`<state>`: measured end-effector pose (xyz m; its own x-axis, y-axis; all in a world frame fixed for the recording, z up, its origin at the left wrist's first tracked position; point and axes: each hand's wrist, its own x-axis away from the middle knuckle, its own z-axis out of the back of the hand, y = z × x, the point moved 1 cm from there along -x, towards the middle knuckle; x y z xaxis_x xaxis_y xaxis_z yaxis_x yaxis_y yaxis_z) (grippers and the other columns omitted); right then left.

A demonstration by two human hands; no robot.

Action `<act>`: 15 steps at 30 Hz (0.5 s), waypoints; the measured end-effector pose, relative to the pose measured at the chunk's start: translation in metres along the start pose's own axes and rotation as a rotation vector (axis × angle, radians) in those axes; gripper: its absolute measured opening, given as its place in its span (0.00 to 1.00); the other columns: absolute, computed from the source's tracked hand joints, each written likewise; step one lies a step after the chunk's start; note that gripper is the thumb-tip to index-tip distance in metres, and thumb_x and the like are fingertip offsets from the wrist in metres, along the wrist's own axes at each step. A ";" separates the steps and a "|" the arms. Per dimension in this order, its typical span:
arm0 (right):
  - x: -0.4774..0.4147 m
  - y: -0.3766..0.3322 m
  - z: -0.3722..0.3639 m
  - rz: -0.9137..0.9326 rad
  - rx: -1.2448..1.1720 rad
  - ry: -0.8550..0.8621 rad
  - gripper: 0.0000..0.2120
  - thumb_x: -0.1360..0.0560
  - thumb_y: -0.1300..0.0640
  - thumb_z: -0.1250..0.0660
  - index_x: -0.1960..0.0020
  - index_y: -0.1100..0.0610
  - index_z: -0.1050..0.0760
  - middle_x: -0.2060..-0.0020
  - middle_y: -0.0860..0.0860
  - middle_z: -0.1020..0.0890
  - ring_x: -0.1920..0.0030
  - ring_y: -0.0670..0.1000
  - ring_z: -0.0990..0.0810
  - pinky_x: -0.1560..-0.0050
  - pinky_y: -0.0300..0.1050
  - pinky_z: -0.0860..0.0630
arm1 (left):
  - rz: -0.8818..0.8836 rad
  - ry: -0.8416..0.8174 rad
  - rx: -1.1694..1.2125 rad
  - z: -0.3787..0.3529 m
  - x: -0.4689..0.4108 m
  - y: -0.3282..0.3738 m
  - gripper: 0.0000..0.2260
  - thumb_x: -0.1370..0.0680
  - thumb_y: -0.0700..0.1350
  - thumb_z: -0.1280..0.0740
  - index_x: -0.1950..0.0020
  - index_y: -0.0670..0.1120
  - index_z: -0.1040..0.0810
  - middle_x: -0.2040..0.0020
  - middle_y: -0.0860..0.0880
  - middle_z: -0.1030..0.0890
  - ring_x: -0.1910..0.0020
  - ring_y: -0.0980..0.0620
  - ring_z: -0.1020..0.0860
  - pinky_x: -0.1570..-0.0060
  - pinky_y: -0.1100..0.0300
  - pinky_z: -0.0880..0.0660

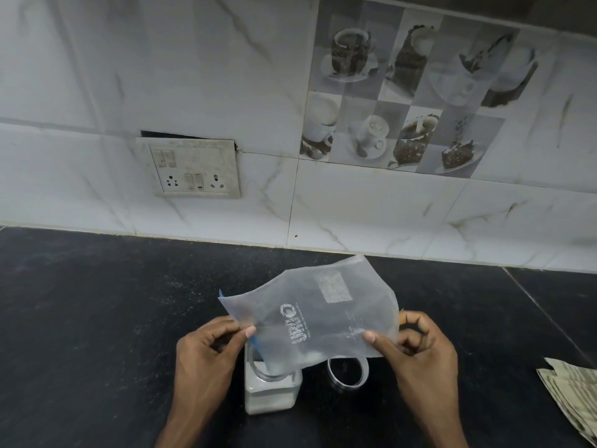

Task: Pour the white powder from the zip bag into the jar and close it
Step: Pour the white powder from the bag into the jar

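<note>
A frosted zip bag with a blue zip strip is held tilted above the counter, its mouth corner dipping into the jar. It looks nearly empty. My left hand pinches the bag's left edge near the zip. My right hand pinches its lower right edge. The square clear jar stands below, between my hands, open and holding white powder. Its round clear lid lies on the counter just right of the jar, partly hidden by the bag.
The black stone counter runs back to a white marble-tiled wall with a switch and socket plate. A folded newspaper lies at the right edge of the counter.
</note>
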<state>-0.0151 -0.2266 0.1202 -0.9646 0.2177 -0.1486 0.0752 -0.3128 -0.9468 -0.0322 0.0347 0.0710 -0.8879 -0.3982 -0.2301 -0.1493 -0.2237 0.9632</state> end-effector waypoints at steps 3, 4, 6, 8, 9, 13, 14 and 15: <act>-0.001 -0.001 -0.001 -0.011 -0.039 -0.065 0.16 0.32 0.65 0.23 0.49 0.55 0.23 0.63 0.50 0.12 0.60 0.50 0.12 0.58 0.39 0.17 | -0.011 -0.004 -0.027 -0.001 0.000 0.001 0.13 0.30 0.32 0.24 0.62 0.51 0.14 0.61 0.60 0.14 0.61 0.64 0.16 0.59 0.75 0.24; -0.001 -0.002 -0.001 -0.013 -0.043 -0.067 0.17 0.33 0.66 0.23 0.49 0.55 0.24 0.62 0.50 0.12 0.60 0.50 0.12 0.58 0.38 0.18 | -0.014 -0.006 -0.032 -0.001 0.000 0.001 0.12 0.30 0.32 0.24 0.62 0.51 0.14 0.61 0.60 0.14 0.61 0.64 0.17 0.59 0.75 0.24; -0.001 -0.001 -0.002 -0.008 -0.030 -0.032 0.19 0.36 0.66 0.21 0.50 0.55 0.25 0.65 0.51 0.13 0.63 0.50 0.13 0.60 0.41 0.18 | -0.010 -0.005 -0.028 -0.002 0.000 0.001 0.12 0.30 0.32 0.24 0.62 0.50 0.14 0.62 0.60 0.14 0.61 0.64 0.17 0.59 0.75 0.24; -0.001 -0.001 -0.001 -0.005 -0.022 0.015 0.19 0.37 0.64 0.19 0.54 0.55 0.25 0.69 0.52 0.14 0.67 0.52 0.14 0.60 0.46 0.19 | -0.008 0.001 -0.019 -0.001 -0.001 0.001 0.12 0.30 0.32 0.24 0.62 0.50 0.14 0.61 0.60 0.14 0.61 0.64 0.17 0.59 0.75 0.24; -0.002 0.000 -0.001 -0.004 -0.035 0.019 0.17 0.37 0.63 0.19 0.55 0.56 0.24 0.70 0.53 0.14 0.67 0.53 0.14 0.60 0.46 0.19 | -0.007 0.004 -0.019 0.000 -0.001 0.000 0.12 0.30 0.32 0.24 0.62 0.50 0.14 0.61 0.60 0.14 0.61 0.64 0.17 0.59 0.75 0.24; -0.001 -0.003 -0.003 -0.016 -0.129 -0.046 0.19 0.33 0.69 0.23 0.48 0.56 0.26 0.63 0.52 0.12 0.59 0.52 0.12 0.61 0.35 0.19 | 0.001 -0.007 -0.019 -0.001 -0.001 -0.001 0.11 0.29 0.32 0.24 0.62 0.50 0.13 0.61 0.59 0.14 0.61 0.63 0.16 0.58 0.74 0.23; -0.001 -0.004 -0.003 -0.014 -0.128 -0.060 0.22 0.34 0.70 0.23 0.47 0.55 0.27 0.61 0.52 0.12 0.58 0.51 0.12 0.59 0.36 0.19 | 0.002 -0.010 -0.019 -0.002 -0.001 -0.001 0.11 0.29 0.33 0.24 0.62 0.49 0.13 0.61 0.59 0.14 0.61 0.63 0.16 0.58 0.73 0.23; -0.001 -0.006 -0.004 -0.007 -0.124 -0.071 0.24 0.35 0.71 0.22 0.46 0.54 0.28 0.60 0.51 0.12 0.58 0.50 0.12 0.58 0.37 0.18 | 0.005 -0.011 -0.020 -0.002 -0.001 -0.001 0.11 0.29 0.33 0.24 0.62 0.49 0.13 0.61 0.59 0.14 0.61 0.63 0.16 0.58 0.73 0.23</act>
<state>-0.0134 -0.2217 0.1248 -0.9803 0.1523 -0.1257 0.0951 -0.1937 -0.9764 -0.0301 0.0340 0.0699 -0.8931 -0.3900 -0.2241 -0.1365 -0.2397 0.9612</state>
